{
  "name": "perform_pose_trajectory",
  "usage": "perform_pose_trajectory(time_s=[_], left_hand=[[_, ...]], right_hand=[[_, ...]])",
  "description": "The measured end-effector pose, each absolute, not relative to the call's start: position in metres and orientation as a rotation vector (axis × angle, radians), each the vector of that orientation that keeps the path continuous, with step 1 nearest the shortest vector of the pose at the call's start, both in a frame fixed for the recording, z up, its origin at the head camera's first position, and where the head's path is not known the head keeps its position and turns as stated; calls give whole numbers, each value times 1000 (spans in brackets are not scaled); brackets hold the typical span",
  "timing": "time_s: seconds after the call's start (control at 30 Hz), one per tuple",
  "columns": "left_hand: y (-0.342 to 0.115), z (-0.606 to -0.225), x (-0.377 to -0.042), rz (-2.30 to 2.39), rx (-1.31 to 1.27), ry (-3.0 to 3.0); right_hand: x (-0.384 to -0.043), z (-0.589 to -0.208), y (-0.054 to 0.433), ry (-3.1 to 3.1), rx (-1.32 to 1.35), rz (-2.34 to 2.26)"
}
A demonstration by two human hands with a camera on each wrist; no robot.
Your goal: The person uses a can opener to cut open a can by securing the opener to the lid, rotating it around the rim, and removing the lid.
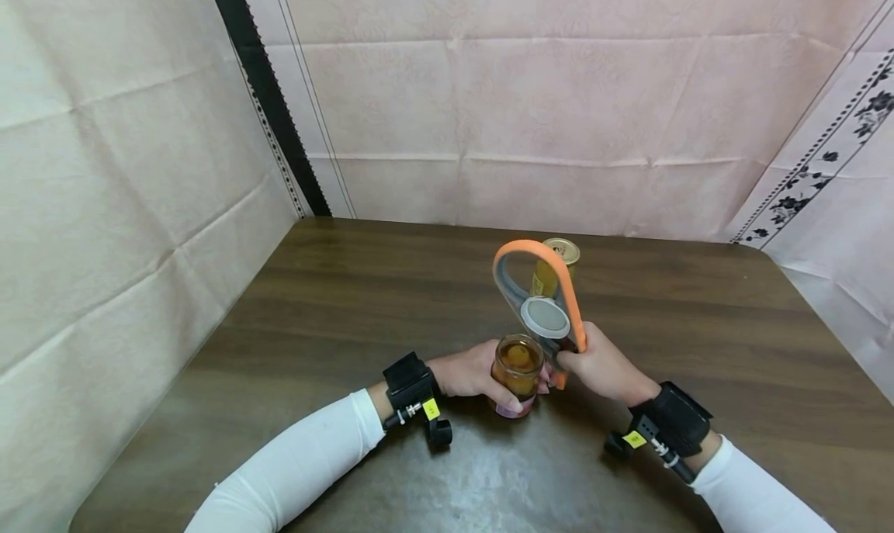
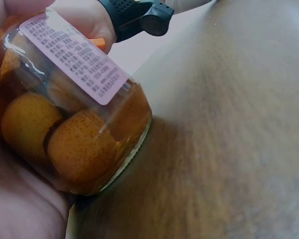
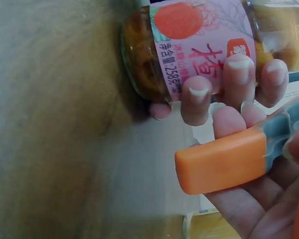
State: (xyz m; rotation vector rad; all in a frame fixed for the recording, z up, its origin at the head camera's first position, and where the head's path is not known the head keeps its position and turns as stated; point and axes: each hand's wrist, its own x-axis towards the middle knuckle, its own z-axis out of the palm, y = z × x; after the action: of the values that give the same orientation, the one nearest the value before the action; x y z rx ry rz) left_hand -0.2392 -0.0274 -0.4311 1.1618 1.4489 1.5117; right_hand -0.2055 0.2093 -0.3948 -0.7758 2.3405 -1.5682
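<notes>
A glass jar (image 1: 517, 372) of orange fruit in syrup stands open on the brown table (image 1: 335, 308). My left hand (image 1: 469, 374) grips it, fingers curled round its pink label (image 3: 199, 37). The fruit (image 2: 77, 149) shows through the glass in the left wrist view. My right hand (image 1: 602, 366) holds the handles of an orange and grey jar opener (image 1: 538, 300), lifted just above and right of the jar. A silver lid (image 1: 545, 317) sits caught in the opener's jaws. One orange handle end (image 3: 222, 162) lies across my right palm.
A second jar with a gold lid (image 1: 559, 263) stands on the table behind the opener. Pale cloth walls (image 1: 531, 114) close in the back and both sides. The table's front edge (image 1: 482, 486) runs between my white sleeves.
</notes>
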Motion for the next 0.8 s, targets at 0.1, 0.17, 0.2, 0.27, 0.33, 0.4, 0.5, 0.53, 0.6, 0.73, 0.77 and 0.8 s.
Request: perform_pose_trajectory(time_s=[0.1, 0.17, 0.2, 0.27, 0.33, 0.4, 0.5, 0.53, 0.6, 0.73, 0.77, 0.8], left_hand=[[-27, -431, -239, 1521, 1160, 1447], [-27, -430, -238, 1523, 1156, 1447], [-27, -430, -238, 1522, 1156, 1448], [-27, -430, -238, 1511, 1156, 1466], [-28, -430, -238, 1501, 1151, 1482], [-28, -430, -239, 1490, 1149, 1508], [-28, -430, -239, 1490, 1145, 1528], [-28, -430, -240, 1491, 1143, 1527], [-28, -429, -240, 1492, 1143, 1527], [-28, -427, -239, 1480, 1145, 1537], [-28, -427, -238, 1476, 1146, 1542], [-28, -427, -238, 1476, 1145, 1544]], right_hand=[[-205, -398, 211, 2268, -771, -1622], [-203, -399, 212, 2248, -743, -1659], [-202, -400, 212, 2220, -726, -1682], [-199, -401, 213, 2176, -712, -1714], [-196, -403, 213, 2125, -718, -1735], [-194, -405, 214, 2057, -734, -1757], [-191, -406, 217, 2007, -740, -1782], [-190, -407, 218, 1996, -741, -1792], [-190, -407, 220, 1979, -730, -1800], [-188, -408, 223, 1957, -690, -1799], [-188, -408, 224, 1956, -676, -1796], [-187, -409, 224, 1951, -666, -1793]])
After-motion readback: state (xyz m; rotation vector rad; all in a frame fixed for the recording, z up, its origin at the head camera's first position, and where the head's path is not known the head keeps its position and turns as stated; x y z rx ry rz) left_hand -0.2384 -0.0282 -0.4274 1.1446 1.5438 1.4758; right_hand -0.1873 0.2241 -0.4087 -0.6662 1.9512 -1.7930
